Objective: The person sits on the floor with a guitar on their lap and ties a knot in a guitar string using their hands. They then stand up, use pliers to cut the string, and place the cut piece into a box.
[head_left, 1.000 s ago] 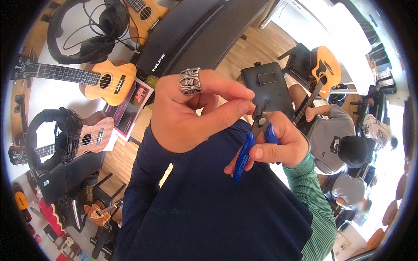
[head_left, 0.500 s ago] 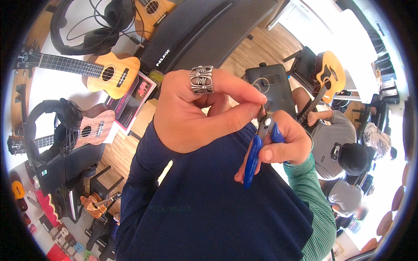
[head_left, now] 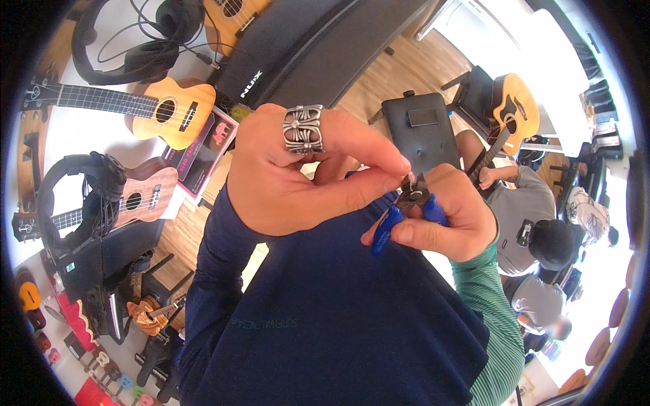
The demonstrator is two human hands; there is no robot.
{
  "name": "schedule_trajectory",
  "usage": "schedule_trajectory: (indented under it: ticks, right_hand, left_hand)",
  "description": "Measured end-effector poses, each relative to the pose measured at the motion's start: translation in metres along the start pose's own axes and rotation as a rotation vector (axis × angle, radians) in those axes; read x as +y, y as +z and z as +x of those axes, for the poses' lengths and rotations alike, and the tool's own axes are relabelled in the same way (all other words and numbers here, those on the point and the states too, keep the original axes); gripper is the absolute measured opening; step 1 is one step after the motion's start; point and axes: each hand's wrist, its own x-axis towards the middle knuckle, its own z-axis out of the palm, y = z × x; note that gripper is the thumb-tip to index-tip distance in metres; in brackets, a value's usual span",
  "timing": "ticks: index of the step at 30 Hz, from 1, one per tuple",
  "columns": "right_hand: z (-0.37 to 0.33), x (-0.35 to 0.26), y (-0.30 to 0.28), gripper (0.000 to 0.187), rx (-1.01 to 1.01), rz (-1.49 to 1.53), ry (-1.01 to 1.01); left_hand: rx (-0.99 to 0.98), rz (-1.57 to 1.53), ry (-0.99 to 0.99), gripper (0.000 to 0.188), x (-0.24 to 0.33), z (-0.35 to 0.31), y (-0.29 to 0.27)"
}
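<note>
My left hand [head_left: 298, 166], with a wide silver ring on one finger, pinches thumb and forefinger together in front of my chest. A thin wire was in that pinch just before; now only a tiny bit shows at the fingertips. Small pliers [head_left: 386, 229] with blue handles and dark metal jaws lie in my right hand [head_left: 453, 220], its thumb and fingers wrapped round them. The jaws point up and meet the left fingertips. Whether they grip the wire is too small to tell.
Two ukuleles [head_left: 184, 123] and black headphones [head_left: 130, 44] lie on a white table at left. Beyond my hands stand a large black case [head_left: 305, 68] and a black padded stool [head_left: 430, 145]. A seated person [head_left: 528, 210] with an acoustic guitar [head_left: 509, 108] is at right.
The wire loop above my left fingertips no longer shows. My right hand has turned the pliers, so their handles look shorter and more spread. My left hand has shifted slightly left.
</note>
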Motion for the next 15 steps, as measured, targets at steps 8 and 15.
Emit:
schedule_trajectory:
  ticks: [8,15]
  right_hand:
    - [-0.002,0.005,-0.001,0.030,0.011,-0.034,0.030]
    - [0.008,0.009,0.007,0.020,0.115,0.038,-0.062]
  left_hand:
    - [-0.074,0.020,0.127,0.023,-0.006,0.009,-0.005]
    - [-0.106,0.014,0.208,0.023,-0.007,0.014,-0.009]
